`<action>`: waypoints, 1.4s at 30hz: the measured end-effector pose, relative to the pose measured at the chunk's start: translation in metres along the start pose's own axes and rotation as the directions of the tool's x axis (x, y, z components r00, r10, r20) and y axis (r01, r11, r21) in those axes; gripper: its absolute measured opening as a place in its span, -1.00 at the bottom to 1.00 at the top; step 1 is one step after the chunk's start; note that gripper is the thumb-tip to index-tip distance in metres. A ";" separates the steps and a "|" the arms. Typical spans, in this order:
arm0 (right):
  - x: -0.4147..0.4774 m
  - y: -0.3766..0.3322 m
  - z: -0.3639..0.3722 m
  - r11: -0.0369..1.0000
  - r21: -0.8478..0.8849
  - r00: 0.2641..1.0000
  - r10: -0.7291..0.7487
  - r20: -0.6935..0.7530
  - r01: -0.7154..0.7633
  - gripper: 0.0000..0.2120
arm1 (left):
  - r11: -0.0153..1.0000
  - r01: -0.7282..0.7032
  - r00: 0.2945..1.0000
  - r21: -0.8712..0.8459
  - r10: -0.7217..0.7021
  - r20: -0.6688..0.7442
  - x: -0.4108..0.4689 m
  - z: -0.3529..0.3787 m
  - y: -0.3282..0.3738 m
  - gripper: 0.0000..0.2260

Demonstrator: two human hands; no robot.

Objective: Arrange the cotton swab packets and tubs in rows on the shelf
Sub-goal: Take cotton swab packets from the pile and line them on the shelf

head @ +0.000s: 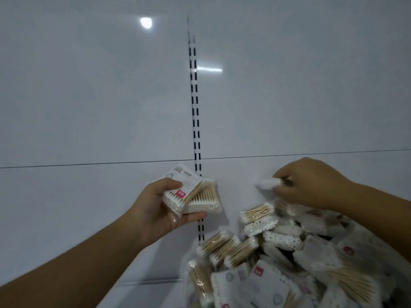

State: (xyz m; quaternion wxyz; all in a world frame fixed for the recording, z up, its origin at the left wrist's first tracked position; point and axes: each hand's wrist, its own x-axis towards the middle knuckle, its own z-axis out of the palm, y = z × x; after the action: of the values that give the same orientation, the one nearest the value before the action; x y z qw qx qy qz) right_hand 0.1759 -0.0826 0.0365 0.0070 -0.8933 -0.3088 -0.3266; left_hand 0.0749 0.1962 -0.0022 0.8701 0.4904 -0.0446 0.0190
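White panelling [89, 96] fills nearly the whole view, a glossy back wall of shelving that runs from edge to edge. A thin horizontal seam [89, 164] crosses it a little below the middle.

Next in size is the heap of cotton swab packets [278, 263] in the lower right corner. The clear bags of wooden-stemmed swabs lie jumbled at all angles, some end-on with their white tips showing and some flat with a printed card and a small red label facing up. What the heap rests on cannot be made out.

Both bare forearms reach in from the bottom corners. The left hand [155, 210] is raised in front of the panel, left of the heap and clear of it. Its fingers are curled under and its thumb lies over a small stack of packets [195, 196], fanned slightly, with one card face and one red label showing.

The right hand [311, 185] hangs over the top of the heap, knuckles up. Its fingertips are closed in a pinch on one packet [270, 183], which is blurred and sits just above the topmost bags.

A slotted upright strip [195, 121] runs down the panel between the two hands, passing behind the left hand's stack. Two bright light reflections [146, 22] glint high on the panel.
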 end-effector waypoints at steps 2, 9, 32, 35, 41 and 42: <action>0.004 -0.017 -0.013 0.959 0.285 0.986 0.061 -0.158 -0.013 -0.82 | 1.000 -0.006 0.999 0.017 0.007 -0.048 -0.016 -0.018 0.010 -0.65; 0.026 -0.182 -0.038 0.050 0.996 0.959 0.278 0.053 -0.070 -0.74 | 1.000 0.011 0.989 0.005 -0.010 -0.146 -0.098 -0.076 0.029 -0.61; 0.036 -0.833 -0.006 0.208 0.977 0.784 -0.613 0.101 0.036 -0.28 | 0.897 -0.411 0.527 0.163 0.380 -0.760 -0.517 -0.426 0.161 -0.45; 0.055 -0.898 -0.002 0.137 0.990 0.735 -0.675 0.070 0.031 -0.60 | 0.889 -0.416 0.463 0.192 0.389 -0.797 -0.555 -0.471 0.188 -0.40; 0.136 -1.014 0.020 -0.241 0.901 0.827 -0.528 0.190 -0.361 -0.83 | 0.887 -0.338 0.356 0.313 0.429 -0.830 -0.615 -0.579 0.262 -0.38; 0.152 -1.032 0.023 -0.280 0.858 0.815 -0.528 0.237 -0.431 -0.83 | 0.901 -0.308 0.353 0.304 0.405 -0.843 -0.624 -0.596 0.272 -0.40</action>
State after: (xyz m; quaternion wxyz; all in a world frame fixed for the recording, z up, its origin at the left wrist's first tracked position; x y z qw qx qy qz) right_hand -0.2942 0.8405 -0.0877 0.6091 -0.5421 -0.4650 0.3448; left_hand -0.5319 0.8533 -0.1370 0.7112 0.4235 0.3151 0.4643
